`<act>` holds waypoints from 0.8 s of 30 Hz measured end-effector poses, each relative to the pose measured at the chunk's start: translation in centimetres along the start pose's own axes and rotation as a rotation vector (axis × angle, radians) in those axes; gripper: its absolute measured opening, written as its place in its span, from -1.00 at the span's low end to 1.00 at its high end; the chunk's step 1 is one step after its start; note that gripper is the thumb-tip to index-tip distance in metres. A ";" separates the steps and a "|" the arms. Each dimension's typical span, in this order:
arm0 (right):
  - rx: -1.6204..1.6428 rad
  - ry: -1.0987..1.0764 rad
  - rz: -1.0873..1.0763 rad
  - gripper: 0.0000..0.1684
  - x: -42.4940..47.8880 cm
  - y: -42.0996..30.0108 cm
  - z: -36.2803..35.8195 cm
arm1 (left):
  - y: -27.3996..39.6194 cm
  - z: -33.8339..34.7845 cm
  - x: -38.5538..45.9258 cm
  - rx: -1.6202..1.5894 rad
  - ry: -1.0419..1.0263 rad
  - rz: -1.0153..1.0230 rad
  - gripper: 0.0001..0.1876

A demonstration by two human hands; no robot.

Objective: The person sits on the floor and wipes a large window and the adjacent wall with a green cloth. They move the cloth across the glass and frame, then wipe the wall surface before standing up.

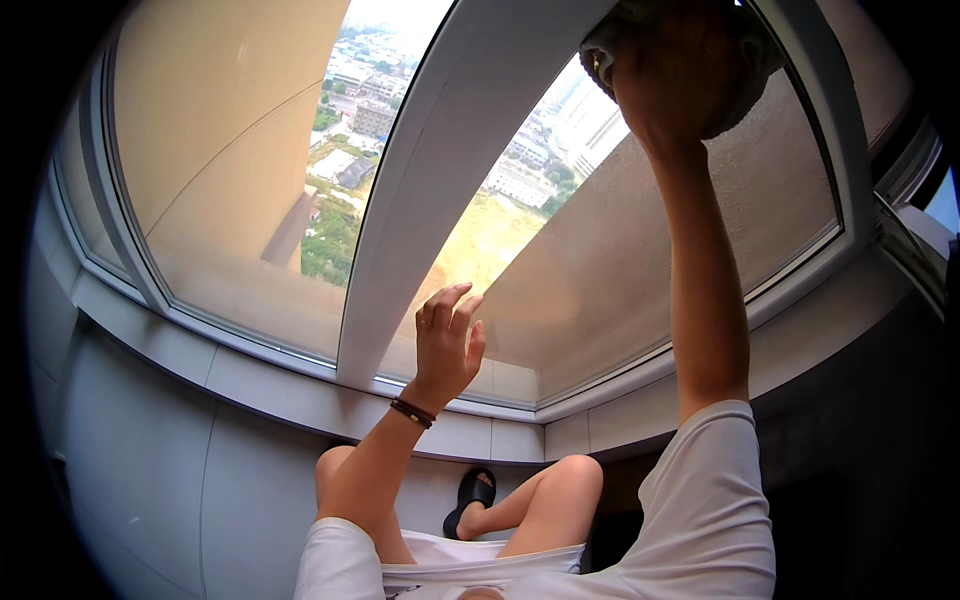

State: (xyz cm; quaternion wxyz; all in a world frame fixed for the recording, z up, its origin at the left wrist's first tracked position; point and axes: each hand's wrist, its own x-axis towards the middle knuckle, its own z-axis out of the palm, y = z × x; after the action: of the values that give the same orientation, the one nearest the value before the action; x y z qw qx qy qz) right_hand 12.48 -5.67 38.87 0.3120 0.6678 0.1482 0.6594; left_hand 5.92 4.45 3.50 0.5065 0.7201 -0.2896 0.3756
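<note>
Raised high at the upper right, my right hand [679, 82] presses a dark grey cloth [739, 97] to the upper part of the right window pane [600, 277]. The hand is in shadow, so its fingers are hard to make out. My left hand [448, 337] is lower, in front of the same pane near its left edge, with its fingers bent, apart and holding nothing. Whether its fingertips touch the glass I cannot tell. Small droplets or streaks show on the pane below the cloth.
A wide white window post [442, 150] divides the right pane from the left pane [225, 150]. Below runs a tiled sill ledge [277, 382]. Buildings and greenery lie far beneath outside. A black slipper [474, 495] is on my foot. At the right edge stands a partly seen metal-edged object [911, 240].
</note>
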 end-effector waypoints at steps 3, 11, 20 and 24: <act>0.028 -0.058 -0.002 -0.16 -3.5 -2.3 -0.7 | 0.1 0.1 -0.1 -0.006 -0.020 -0.014 -0.57; 0.191 -0.158 -0.047 -0.32 -16.8 -9.7 -1.8 | -0.2 2.0 -2.2 0.009 -0.171 -0.066 -0.60; 0.058 -0.132 0.082 -0.07 -15.3 11.0 -4.5 | 0.0 2.9 -2.9 0.038 -0.260 -0.077 -0.62; -0.247 -0.020 0.279 -0.15 -17.1 24.3 -5.0 | 1.3 3.7 -3.2 -0.010 -0.266 -0.063 -0.62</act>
State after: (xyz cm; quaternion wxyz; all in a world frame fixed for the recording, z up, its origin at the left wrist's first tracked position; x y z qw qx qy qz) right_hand 0.92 -33.45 39.92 0.2985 0.6450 -0.0308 0.7028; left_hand 4.00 0.66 0.72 0.4788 0.7697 -0.3335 0.2592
